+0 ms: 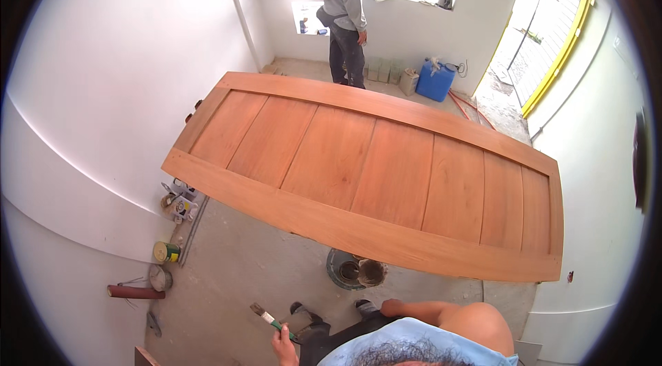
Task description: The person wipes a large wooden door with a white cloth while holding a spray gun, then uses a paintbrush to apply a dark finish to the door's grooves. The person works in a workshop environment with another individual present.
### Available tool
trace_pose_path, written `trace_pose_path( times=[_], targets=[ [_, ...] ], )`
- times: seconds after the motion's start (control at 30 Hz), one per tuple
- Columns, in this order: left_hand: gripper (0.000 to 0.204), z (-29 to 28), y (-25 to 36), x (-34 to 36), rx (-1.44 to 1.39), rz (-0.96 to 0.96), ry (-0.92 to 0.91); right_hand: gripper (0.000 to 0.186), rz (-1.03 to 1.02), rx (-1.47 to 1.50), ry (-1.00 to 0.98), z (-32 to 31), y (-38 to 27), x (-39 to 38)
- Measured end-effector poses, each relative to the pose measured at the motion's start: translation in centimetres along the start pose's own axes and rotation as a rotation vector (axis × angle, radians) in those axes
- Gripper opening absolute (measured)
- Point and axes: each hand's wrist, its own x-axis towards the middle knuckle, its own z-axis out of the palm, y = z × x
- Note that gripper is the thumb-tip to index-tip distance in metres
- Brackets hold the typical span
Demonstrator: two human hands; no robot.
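Observation:
My left hand (284, 349) is closed around the green handle of a paintbrush (266, 316), its bristle end tilted up and away to the left. Low at the middle, my right hand (393, 307) rests by my dark-trousered leg with its fingers curled, and nothing shows in it. In front of me a large reddish-brown wooden door (338, 159) lies raised above the floor, apart from both hands. Its framed face has several boards side by side. Below its near edge stands a dark round tub (338, 275) with a stained container (373, 272) at its side; their contents are unclear.
Beyond the door stands another person (343, 7) in grey. A blue jerrycan (434, 80) sits by the far wall near the yellow-edged doorway (560, 48). Along the left wall are a tin (166, 251), a dark red roll (136, 292) and cluttered containers (181, 204).

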Motion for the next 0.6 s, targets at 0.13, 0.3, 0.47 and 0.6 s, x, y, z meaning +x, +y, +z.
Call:
trace_pose_path(
  times=[0.13,0.3,0.47,0.6],
  targets=[
    [0.033,-7.7,8.0,4.3,0.147,0.205,-0.064,0.04,0.062,0.043,0.056,-1.9,-2.1,-5.0],
    [0.034,-13.3,16.7,13.4,0.113,0.385,-0.242,0.035,0.026,-0.032,0.109,-4.2,-9.6,-5.7],
    [0.033,-13.0,23.7,17.3,0.03,0.497,-0.543,0.023,0.016,-0.054,0.372,-5.9,-18.8,-9.4],
    [0.031,-11.3,26.4,18.7,0.108,0.489,-0.873,0.024,0.108,-0.097,0.375,-6.9,-24.3,-14.4]
  ],
)
